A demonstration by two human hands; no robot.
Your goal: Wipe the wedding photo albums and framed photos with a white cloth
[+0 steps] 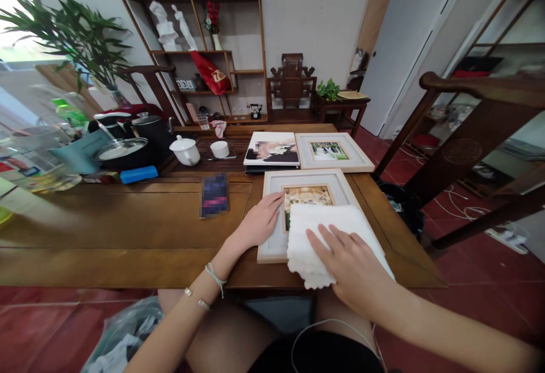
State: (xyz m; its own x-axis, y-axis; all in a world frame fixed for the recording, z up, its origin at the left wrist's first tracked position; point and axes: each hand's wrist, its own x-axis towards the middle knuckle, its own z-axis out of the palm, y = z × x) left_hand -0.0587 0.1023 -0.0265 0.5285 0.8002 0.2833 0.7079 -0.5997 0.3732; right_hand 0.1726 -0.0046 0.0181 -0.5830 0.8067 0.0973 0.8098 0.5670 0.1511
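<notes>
Frame [271,248], pale wood, a picture set in it: laid flat on the table [170,211], right of centre in the frame of view. Left hand [264,218]: laid on the frame's left side, fingers extended and lying close together, fingertips by the picture's edge; its thumb cannot be made out. Cloth [313,234], white, scalloped along one edge: spread over the frame's lower right part. Right hand [351,256]: placed flat upon the cloth, fingers somewhat spread, nothing seen pinched between them. Second frame [361,164]: laid just beyond the first, with a white-bordered print [272,149] set at its left. Dark packet [214,195], blurred: laid on the table at centre left. White teapot [185,151] and cup [220,149]: stood farther back, left of centre.
</notes>
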